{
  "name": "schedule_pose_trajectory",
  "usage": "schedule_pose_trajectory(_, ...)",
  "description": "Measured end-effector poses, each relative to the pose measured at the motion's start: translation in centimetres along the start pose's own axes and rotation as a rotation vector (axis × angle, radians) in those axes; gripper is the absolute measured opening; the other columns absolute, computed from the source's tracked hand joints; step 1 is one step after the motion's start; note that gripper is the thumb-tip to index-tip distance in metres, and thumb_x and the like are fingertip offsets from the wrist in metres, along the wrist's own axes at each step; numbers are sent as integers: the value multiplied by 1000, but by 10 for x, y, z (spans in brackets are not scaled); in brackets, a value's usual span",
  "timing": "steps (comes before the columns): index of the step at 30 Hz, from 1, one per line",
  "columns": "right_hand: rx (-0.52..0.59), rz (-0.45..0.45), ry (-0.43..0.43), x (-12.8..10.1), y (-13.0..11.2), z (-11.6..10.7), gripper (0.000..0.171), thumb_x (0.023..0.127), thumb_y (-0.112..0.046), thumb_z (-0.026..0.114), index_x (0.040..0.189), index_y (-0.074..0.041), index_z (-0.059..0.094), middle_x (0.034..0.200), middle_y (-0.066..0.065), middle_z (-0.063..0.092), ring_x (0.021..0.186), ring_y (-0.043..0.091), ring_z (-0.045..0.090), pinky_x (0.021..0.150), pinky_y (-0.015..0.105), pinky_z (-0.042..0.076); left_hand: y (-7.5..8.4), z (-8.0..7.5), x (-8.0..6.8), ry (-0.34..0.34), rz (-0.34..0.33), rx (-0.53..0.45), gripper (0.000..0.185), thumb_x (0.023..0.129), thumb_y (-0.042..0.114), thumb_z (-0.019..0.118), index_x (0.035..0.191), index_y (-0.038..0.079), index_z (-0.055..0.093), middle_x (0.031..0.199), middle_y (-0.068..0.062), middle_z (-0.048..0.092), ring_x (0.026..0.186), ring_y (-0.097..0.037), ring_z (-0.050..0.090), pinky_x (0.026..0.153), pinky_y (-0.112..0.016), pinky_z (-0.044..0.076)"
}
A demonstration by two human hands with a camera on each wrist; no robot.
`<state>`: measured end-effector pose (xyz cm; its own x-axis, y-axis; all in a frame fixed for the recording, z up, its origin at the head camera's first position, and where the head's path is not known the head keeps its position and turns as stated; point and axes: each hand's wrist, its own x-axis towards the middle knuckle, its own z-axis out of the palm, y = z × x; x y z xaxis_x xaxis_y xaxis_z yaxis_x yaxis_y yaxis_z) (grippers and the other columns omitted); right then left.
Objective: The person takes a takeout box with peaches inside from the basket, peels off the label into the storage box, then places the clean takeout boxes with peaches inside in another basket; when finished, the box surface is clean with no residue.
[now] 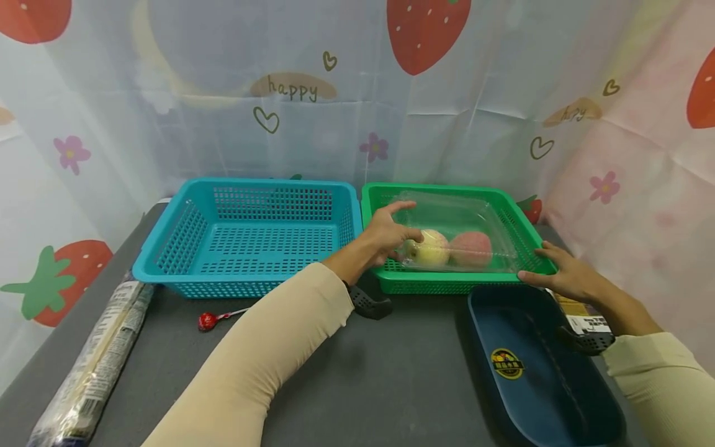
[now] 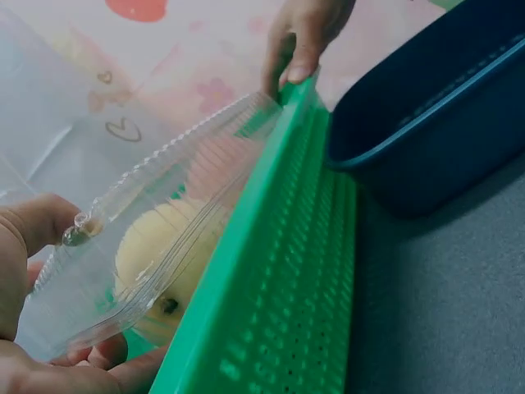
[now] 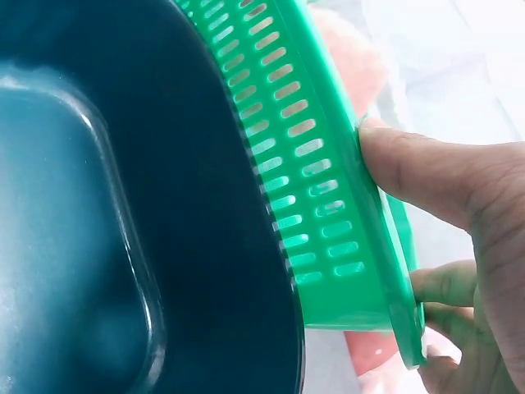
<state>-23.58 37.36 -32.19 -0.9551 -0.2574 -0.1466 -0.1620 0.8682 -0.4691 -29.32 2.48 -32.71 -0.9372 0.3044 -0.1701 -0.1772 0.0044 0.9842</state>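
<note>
A clear plastic clamshell box [image 1: 463, 220] lies tilted in the green basket [image 1: 436, 282], with a yellow fruit [image 1: 432, 247] and a pink fruit [image 1: 472, 248] inside it. My left hand [image 1: 391, 233] grips the box's left end, thumb on the lid edge and fingers underneath. In the left wrist view the box [image 2: 164, 205] rises over the basket wall [image 2: 287, 271], and the yellow fruit [image 2: 152, 246] shows through it. My right hand [image 1: 558, 276] pinches the basket's front right corner. Close up, its thumb [image 3: 426, 168] presses the green wall [image 3: 303, 172] and the fingers curl behind the rim.
A light blue basket [image 1: 246, 183] stands to the left of the green one. A dark blue tray [image 1: 536, 372] sits against the green basket's front right. A red lollipop [image 1: 208, 321] and a long wrapped packet [image 1: 95, 366] lie on the grey table at left. Curtains enclose the back and sides.
</note>
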Motion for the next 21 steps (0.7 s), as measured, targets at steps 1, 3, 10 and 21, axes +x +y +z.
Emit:
schedule_pose_trajectory(1,-5,-2,1,0,0,0,87,93,-43,59,143,17,23,151,37,3,130,62,12,95,74,19,-1,1,1,0,-5,12,72,81,-1,73,143,29,49,144,-18,36,55,-17,30,46,-36,41)
schedule_pose_trajectory(3,-2,-3,-1,0,1,0,87,93,-43,59,143,18,23,151,37,3,130,62,11,95,74,19,-2,4,4,0,-20,33,72,82,1,73,143,29,47,139,-19,41,53,-16,31,45,-36,40)
schedule_pose_trajectory(10,41,0,-8,1,0,-2,87,93,-40,60,144,17,20,151,37,0,132,61,8,95,75,18,-2,10,11,18,-72,116,71,83,1,70,144,30,47,124,-15,49,44,-14,17,45,-39,34)
schedule_pose_trajectory(21,53,24,-10,1,2,2,87,94,-42,59,145,15,18,152,34,-1,132,61,9,96,74,18,2,20,15,62,-249,334,71,88,3,68,147,31,41,113,-12,63,49,-15,16,47,-35,22)
